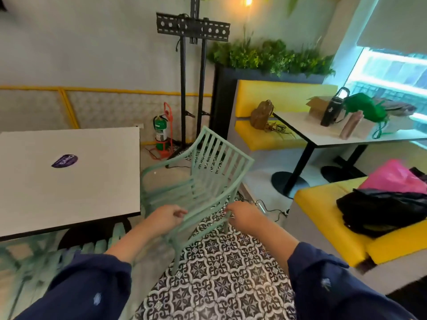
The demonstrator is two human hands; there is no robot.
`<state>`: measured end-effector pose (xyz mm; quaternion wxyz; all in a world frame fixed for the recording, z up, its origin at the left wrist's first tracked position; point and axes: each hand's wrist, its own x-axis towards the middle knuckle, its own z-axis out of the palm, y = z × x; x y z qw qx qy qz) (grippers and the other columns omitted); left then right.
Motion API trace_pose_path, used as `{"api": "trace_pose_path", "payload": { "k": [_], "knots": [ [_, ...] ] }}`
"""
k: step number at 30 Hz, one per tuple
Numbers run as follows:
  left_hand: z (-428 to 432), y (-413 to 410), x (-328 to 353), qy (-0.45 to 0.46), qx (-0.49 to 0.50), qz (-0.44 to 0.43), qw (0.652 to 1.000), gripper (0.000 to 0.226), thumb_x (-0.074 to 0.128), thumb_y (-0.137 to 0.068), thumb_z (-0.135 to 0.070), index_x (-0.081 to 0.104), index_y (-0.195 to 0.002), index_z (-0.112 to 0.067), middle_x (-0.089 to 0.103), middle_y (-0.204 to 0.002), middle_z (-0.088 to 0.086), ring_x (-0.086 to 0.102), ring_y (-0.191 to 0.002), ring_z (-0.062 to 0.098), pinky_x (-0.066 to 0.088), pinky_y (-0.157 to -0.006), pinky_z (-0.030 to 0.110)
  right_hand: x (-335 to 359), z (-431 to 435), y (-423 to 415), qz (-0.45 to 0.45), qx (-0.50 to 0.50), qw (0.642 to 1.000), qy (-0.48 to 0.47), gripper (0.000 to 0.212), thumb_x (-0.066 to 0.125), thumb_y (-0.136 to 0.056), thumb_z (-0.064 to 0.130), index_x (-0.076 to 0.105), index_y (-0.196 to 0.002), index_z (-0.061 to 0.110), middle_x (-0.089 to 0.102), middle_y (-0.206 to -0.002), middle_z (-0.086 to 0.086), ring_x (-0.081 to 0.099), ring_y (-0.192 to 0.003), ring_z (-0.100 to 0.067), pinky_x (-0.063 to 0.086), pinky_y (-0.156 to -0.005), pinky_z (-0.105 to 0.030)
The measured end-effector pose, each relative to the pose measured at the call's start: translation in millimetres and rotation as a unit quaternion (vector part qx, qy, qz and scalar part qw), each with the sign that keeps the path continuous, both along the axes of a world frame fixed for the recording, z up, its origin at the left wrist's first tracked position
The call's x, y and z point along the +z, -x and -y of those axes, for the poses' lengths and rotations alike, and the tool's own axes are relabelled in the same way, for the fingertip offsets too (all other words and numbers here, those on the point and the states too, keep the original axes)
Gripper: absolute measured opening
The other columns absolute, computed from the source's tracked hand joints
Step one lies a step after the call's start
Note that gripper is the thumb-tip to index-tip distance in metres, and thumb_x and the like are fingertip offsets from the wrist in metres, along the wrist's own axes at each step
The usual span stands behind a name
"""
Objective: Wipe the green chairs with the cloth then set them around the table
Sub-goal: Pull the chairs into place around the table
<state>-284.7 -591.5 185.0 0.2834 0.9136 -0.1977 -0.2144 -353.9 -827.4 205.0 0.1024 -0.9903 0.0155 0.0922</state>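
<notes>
A pale green slatted chair (208,172) is tilted in front of me, beside the right edge of the white table (69,185). My left hand (167,217) grips the front of its seat frame. My right hand (242,215) grips the frame by the front right leg. Another green chair (46,255) shows blurred under the table at lower left. No cloth is visible in either hand.
A purple sticker (64,160) lies on the table. Behind stand a black TV stand (193,88), a green fire extinguisher (161,132) and a planter. Yellow benches (360,236) with bags and a second white table (335,132) are on the right. Cables cross the patterned floor.
</notes>
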Motion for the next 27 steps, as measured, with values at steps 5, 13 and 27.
{"api": "trace_pose_path", "payload": {
  "k": [5,13,27],
  "knots": [
    [80.8,-48.8,-12.9,0.001,0.0,-0.031,1.0,0.034,0.057,-0.089,-0.023,0.059,-0.123,-0.024,0.064,-0.123,-0.004,0.059,-0.107,0.009,0.043,-0.097,0.024,-20.2,70.4,-58.3,-0.012,0.022,1.0,-0.001,0.034,0.054,-0.089,0.022,0.056,-0.123,0.023,0.06,-0.126,-0.002,0.054,-0.119,-0.023,0.033,-0.11,-0.051],
    [182.6,-189.0,-31.3,0.027,0.05,-0.051,0.997,0.033,0.055,-0.092,-0.019,0.058,-0.124,-0.021,0.061,-0.127,0.001,0.056,-0.107,0.01,0.04,-0.093,0.023,-52.7,179.1,-204.3,-0.036,0.049,0.998,0.012,0.036,0.053,-0.087,0.018,0.057,-0.123,0.017,0.06,-0.124,-0.007,0.055,-0.114,-0.025,0.043,-0.101,-0.039],
    [340.5,-398.1,-33.0,0.027,0.131,-0.067,0.989,0.034,0.053,-0.091,-0.019,0.058,-0.125,-0.02,0.06,-0.127,0.003,0.056,-0.115,0.018,0.04,-0.095,0.024,-46.5,319.5,-486.1,-0.071,0.158,0.981,0.091,0.05,0.046,-0.085,0.005,0.048,-0.133,0.02,0.048,-0.133,-0.009,0.046,-0.124,-0.031,0.028,-0.107,-0.049]
  ]
}}
